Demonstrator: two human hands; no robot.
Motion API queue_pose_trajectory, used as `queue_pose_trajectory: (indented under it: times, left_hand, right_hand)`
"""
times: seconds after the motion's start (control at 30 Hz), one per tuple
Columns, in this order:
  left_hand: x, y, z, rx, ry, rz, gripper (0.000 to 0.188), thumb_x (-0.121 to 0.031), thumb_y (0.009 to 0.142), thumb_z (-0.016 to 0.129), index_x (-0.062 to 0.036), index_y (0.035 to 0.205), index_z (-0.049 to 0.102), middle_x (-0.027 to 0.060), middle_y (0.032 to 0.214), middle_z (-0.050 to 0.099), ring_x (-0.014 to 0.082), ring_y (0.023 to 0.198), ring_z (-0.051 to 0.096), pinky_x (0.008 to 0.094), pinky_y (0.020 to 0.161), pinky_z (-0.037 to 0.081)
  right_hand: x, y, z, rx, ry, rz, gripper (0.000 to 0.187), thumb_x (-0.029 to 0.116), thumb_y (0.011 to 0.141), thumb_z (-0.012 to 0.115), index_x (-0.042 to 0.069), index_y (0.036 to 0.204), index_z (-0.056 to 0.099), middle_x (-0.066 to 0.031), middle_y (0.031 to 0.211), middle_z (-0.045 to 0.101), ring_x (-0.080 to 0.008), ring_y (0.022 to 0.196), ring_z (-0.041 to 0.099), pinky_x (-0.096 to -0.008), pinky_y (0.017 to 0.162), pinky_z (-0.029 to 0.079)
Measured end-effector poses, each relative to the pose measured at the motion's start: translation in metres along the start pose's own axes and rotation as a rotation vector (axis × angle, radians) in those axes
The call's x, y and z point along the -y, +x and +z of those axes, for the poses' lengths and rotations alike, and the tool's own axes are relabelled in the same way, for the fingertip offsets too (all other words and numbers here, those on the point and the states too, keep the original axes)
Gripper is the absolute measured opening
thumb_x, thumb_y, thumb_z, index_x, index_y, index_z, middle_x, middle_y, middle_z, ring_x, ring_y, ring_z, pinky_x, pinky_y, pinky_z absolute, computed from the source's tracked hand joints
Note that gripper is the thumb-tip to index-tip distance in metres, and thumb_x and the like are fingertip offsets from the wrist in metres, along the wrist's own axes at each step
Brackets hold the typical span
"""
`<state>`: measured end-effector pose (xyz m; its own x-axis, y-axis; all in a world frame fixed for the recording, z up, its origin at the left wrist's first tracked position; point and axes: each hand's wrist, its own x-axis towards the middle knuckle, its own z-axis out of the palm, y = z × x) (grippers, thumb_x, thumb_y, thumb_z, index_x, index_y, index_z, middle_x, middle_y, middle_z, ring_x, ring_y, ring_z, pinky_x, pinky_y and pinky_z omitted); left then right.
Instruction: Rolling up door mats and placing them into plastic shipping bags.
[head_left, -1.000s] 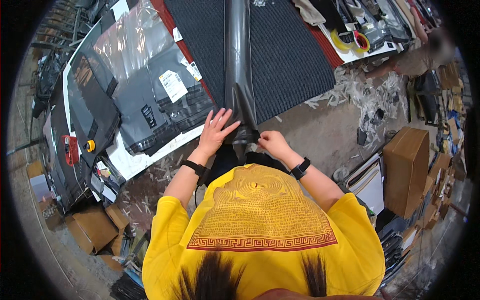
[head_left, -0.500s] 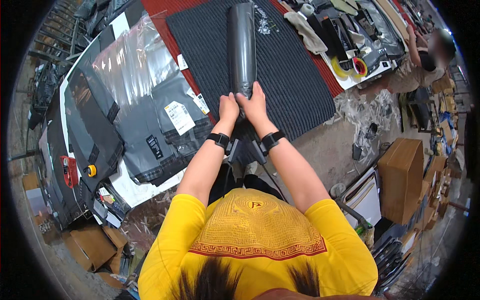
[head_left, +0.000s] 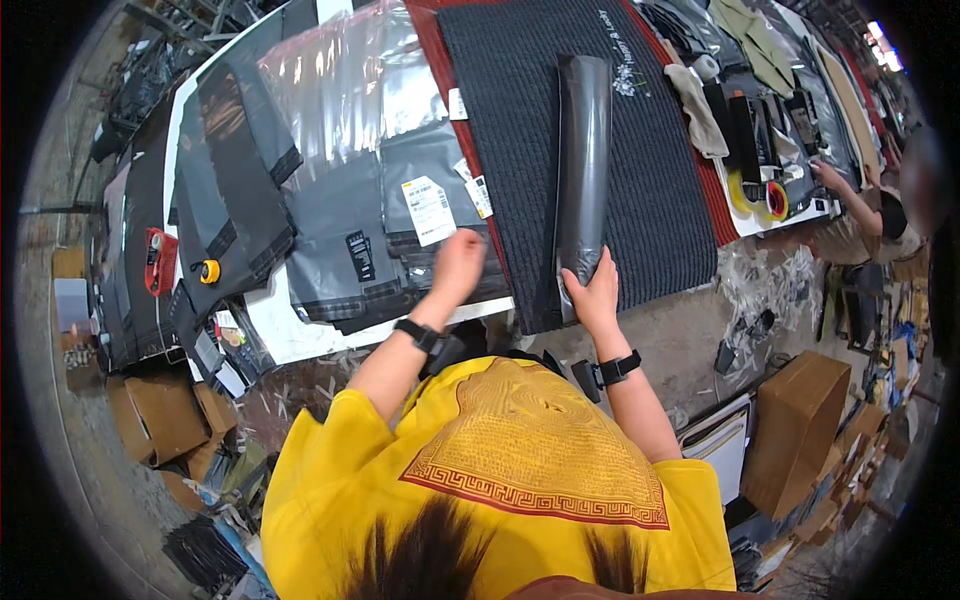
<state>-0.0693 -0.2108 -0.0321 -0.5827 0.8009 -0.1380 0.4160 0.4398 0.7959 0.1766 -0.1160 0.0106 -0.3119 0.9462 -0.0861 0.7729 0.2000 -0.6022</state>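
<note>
A grey plastic-wrapped roll [head_left: 583,150] lies lengthwise on the dark ribbed mat [head_left: 500,150]. My right hand [head_left: 595,295] grips its near end, thumb on the left side and fingers on the right. My left hand [head_left: 461,268], slightly blurred, is apart from the roll with its fingers curled in. I see nothing in it. It is over the right edge of a stack of grey plastic mailing bags [head_left: 335,210], close to a white printed label [head_left: 428,212].
Red ribbed mats show beneath the dark one. A yellow tape measure [head_left: 208,271] and a red-handled tool [head_left: 160,260] lie at far left. Tape rolls [head_left: 776,201] and a grey cloth [head_left: 697,110] are at right, near another person's hand [head_left: 828,178]. A cardboard box [head_left: 795,435] stands lower right.
My left hand has let go of the roll and moved over the bags. My right hand still holds the roll's near end. My view has shifted, so the table appears farther right.
</note>
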Motion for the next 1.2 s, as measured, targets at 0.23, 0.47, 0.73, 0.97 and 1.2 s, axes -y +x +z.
queue_pose_trajectory:
  times: [0.23, 0.47, 0.73, 0.97, 1.2]
  left_hand:
    - [0.047, 0.028, -0.055, -0.362, 0.423, -0.278, 0.034, -0.02, 0.082, 0.079, 0.0007, 0.1, 0.059, 0.0202, 0.119, 0.053, 0.0408, 0.11, 0.054, 0.0491, 0.091, 0.046]
    - [-0.006, -0.009, -0.073, -0.072, 0.11, 0.24, 0.014, -0.013, 0.092, 0.063, -0.0004, 0.095, 0.056, 0.0238, 0.078, 0.06, 0.0443, 0.077, 0.061, 0.0462, 0.067, 0.047]
    - [-0.087, -0.081, -0.092, 0.568, -0.096, 0.23, 0.013, -0.004, 0.089, 0.068, 0.0013, 0.099, 0.062, 0.0096, 0.083, 0.066, 0.0145, 0.078, 0.06, 0.0312, 0.073, 0.05]
    - [-0.084, -0.084, -0.063, 0.597, -0.284, 0.143, 0.008, -0.004, 0.092, 0.064, 0.0002, 0.099, 0.063, 0.0023, 0.079, 0.064, 0.0081, 0.07, 0.058, 0.026, 0.064, 0.048]
    - [-0.102, -0.093, -0.044, 0.556, -0.467, 0.143, 0.037, 0.003, 0.093, 0.058, -0.0018, 0.13, 0.054, 0.0023, 0.087, 0.066, 0.0078, 0.068, 0.058, 0.024, 0.061, 0.049]
  right_hand:
    - [0.045, -0.002, -0.018, -0.136, -0.117, -0.331, 0.079, 0.014, 0.082, 0.076, -0.003, 0.148, 0.037, -0.0274, 0.142, 0.046, -0.0425, 0.134, 0.042, -0.0467, 0.113, 0.034]
    - [0.069, -0.01, -0.034, 0.256, 0.718, -0.168, 0.064, 0.005, 0.082, 0.075, 0.005, 0.14, 0.05, -0.0156, 0.132, 0.059, -0.0284, 0.125, 0.057, -0.0384, 0.106, 0.045]
    - [0.063, -0.015, -0.063, 0.849, 0.915, -0.057, 0.018, 0.012, 0.086, 0.076, 0.007, 0.099, 0.065, 0.0057, 0.082, 0.061, -0.0029, 0.069, 0.051, -0.0202, 0.059, 0.04]
    - [0.023, -0.025, -0.068, 0.619, 1.064, -0.013, 0.011, 0.008, 0.087, 0.075, 0.003, 0.093, 0.067, 0.0003, 0.084, 0.067, -0.0064, 0.077, 0.061, -0.0215, 0.068, 0.049]
    - [0.007, -0.039, -0.076, 0.413, 1.118, 0.056, 0.016, 0.007, 0.093, 0.07, -0.004, 0.104, 0.07, -0.0061, 0.09, 0.072, -0.0127, 0.08, 0.068, -0.0263, 0.073, 0.058]
